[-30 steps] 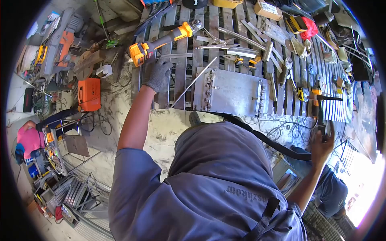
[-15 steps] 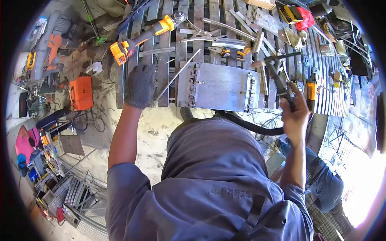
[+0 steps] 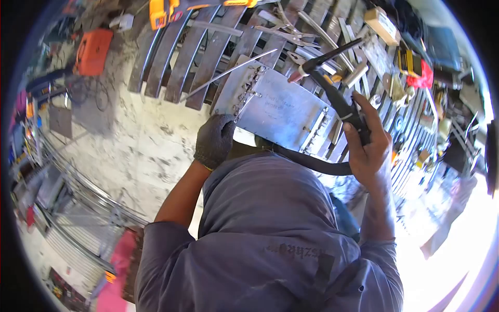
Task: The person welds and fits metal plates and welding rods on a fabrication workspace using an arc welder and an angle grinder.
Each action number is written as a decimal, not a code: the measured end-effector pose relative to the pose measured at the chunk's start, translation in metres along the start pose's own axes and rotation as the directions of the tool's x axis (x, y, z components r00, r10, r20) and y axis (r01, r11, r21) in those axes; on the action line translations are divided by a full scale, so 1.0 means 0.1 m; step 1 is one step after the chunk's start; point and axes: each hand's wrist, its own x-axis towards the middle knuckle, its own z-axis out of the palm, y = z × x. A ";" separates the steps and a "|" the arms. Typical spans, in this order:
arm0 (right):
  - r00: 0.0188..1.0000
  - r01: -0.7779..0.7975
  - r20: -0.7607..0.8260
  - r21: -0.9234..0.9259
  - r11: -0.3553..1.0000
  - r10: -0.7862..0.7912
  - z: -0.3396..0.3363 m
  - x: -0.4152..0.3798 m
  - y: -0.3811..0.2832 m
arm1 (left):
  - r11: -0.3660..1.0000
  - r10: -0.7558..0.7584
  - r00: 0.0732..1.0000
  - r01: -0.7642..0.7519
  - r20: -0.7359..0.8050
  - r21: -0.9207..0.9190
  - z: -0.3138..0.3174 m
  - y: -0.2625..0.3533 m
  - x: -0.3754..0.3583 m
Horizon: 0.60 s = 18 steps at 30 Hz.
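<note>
My right hand [image 3: 370,148] is wrapped round the black handle of a welding torch [image 3: 332,96], whose pinkish nozzle points left over the metal plate. The flat grey plate [image 3: 283,106] has rows of weld beads near its left and right sides and faint writing on it. At its lower left corner is my left hand [image 3: 214,139] in a dark glove, with the fingers curled in; whether they grip the edge is hidden. A thin rod [image 3: 228,74] lies across the slats, its right end by the plate's top left. The torch's black cable [image 3: 312,164] runs below the plate.
Slatted metal bench [image 3: 176,62] under the plate. Yellow power tool [image 3: 160,13] at the top left; pliers [image 3: 291,35], metal strips and a cardboard box [image 3: 382,26] towards the back. An orange case [image 3: 93,52] stands on the floor at left. A red cloth [image 3: 422,77] lies at right.
The view has turned and shifted. My left hand has moved from the slats left of the plate to its lower left corner. The torch nozzle is now over the plate.
</note>
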 end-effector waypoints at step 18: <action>0.866 0.296 0.475 -0.232 0.927 -0.157 0.62 1.57 0.04 | 0.972 -0.185 0.970 0.204 -0.161 0.116 0.30 0.24 -0.26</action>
